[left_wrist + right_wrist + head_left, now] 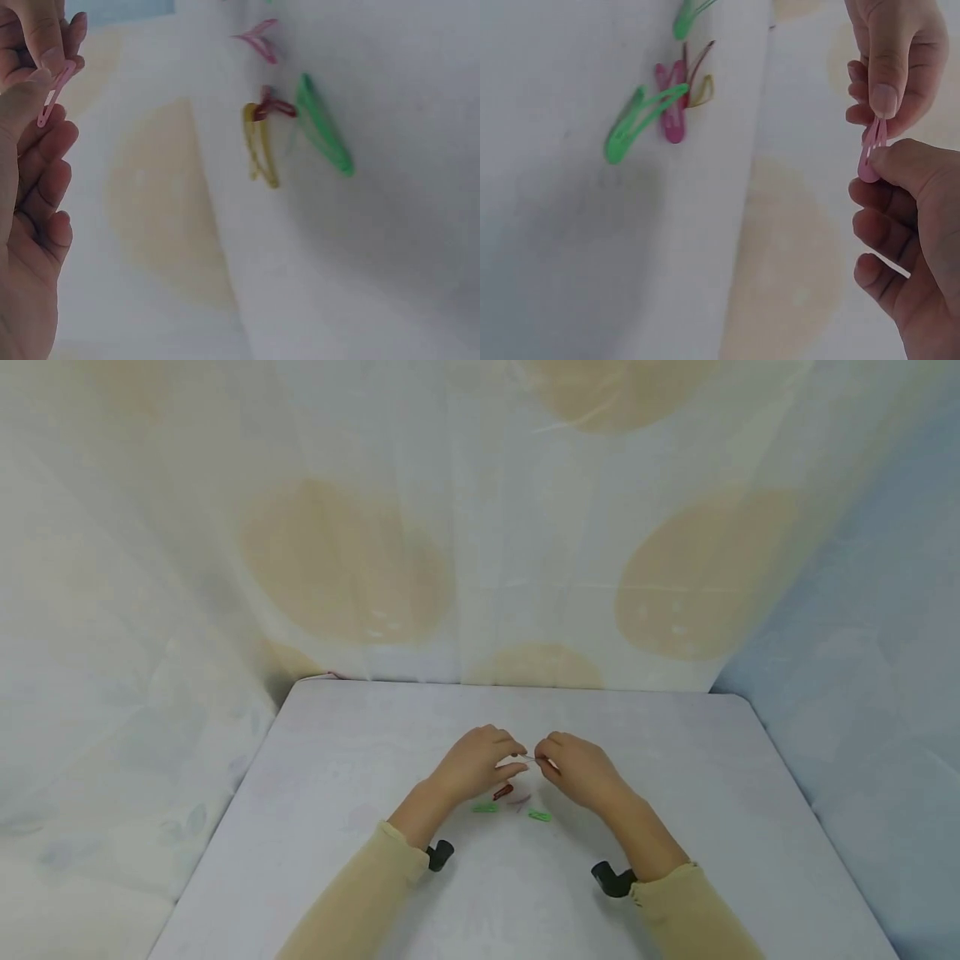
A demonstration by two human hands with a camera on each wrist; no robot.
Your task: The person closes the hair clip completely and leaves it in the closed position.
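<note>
Above the middle of the white table (337,760) my two hands meet and both pinch one small pink hair clip (531,758). My left hand (480,762) grips one end between thumb and fingers. My right hand (579,768) pinches the other end. The left wrist view has the pink hair clip (56,94) at the top left, with my left hand (30,225) below it. The right wrist view shows the pink hair clip (870,154) between my right hand (907,232) and the left hand's fingers (889,67).
Loose clips lie on the table just under the hands: two green clips (485,807) (538,815), a red clip (502,792), a yellow clip (259,146) and another pink clip (671,105). A patterned curtain (480,527) hangs around the table.
</note>
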